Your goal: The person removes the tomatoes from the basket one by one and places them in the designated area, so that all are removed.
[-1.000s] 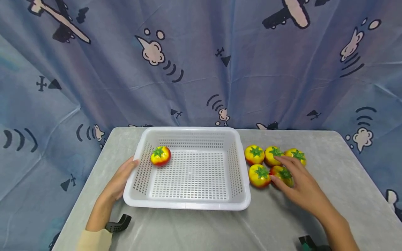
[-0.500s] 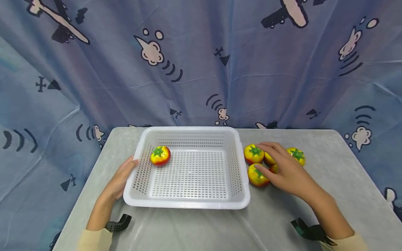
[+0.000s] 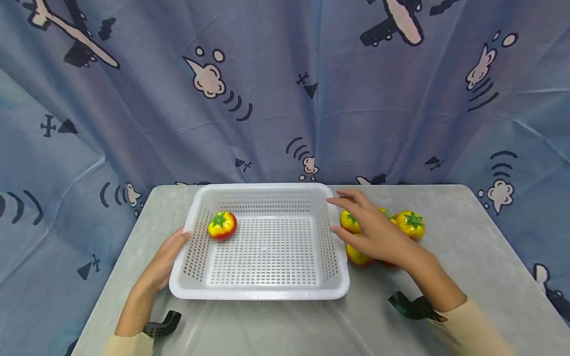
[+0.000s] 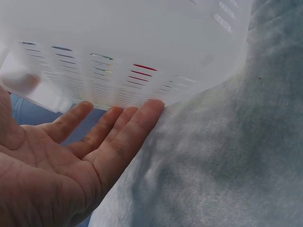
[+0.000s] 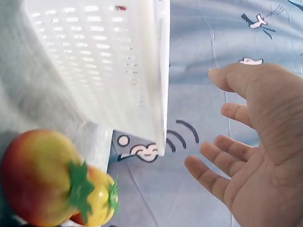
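A white perforated plastic basket (image 3: pixel 260 295) stands on the table, with one yellow-and-red tomato (image 3: pixel 222 226) inside near its left wall. My left hand (image 3: pixel 161 259) holds the basket's left side, thumb at the rim and fingertips (image 4: pixel 152 106) against the outer wall. Above the right rim, my right hand (image 3: pixel 378 232) is spread with nothing in it. Beneath and behind that hand lie several more tomatoes with green leafy tops, among them a far-right tomato (image 3: pixel 410 225), partly hidden by the hand. Two of them show low in the right wrist view, a large tomato (image 5: pixel 42 177) nearest.
The grey table (image 3: pixel 463 277) extends right of the tomatoes and in front of the basket. Behind its far edge hangs a blue curtain (image 3: pixel 267 123) printed with planes and clouds. Dark straps with camera mounts (image 3: pixel 162 325) sit on both wrists.
My right hand has moved left from over the tomatoes to the basket's right rim, its fingers spreading. The left hand keeps its hold on the basket, and the head view has shifted slightly.
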`<act>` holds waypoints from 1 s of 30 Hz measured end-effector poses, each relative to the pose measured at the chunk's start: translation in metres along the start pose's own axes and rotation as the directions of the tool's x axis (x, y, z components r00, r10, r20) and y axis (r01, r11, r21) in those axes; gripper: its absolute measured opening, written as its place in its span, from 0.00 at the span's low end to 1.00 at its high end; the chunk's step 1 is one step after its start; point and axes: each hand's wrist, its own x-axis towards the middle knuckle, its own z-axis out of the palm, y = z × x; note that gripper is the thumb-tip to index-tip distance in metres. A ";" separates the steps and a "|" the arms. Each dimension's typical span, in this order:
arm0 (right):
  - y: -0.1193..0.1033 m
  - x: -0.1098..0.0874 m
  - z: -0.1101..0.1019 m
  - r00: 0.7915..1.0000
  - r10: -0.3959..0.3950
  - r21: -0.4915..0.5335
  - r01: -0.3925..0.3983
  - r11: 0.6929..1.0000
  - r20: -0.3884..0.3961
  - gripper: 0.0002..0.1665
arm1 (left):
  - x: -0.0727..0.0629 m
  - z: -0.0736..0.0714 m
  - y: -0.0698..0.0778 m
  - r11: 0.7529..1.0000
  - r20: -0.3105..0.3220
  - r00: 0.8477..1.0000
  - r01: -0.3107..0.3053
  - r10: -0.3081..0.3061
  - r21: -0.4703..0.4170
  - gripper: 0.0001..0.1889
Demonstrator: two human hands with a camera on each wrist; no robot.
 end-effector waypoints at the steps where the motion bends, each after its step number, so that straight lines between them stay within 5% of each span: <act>1: -0.002 0.002 0.001 1.000 -0.003 0.000 0.003 1.000 0.008 0.38 | 0.000 0.000 0.000 1.000 -0.001 1.000 -0.001 0.001 0.005 0.35; 30: -0.059 0.079 0.037 0.962 -0.198 0.113 0.179 0.977 0.190 0.34 | 0.000 0.000 0.000 0.999 0.015 1.000 -0.011 0.012 -0.030 0.35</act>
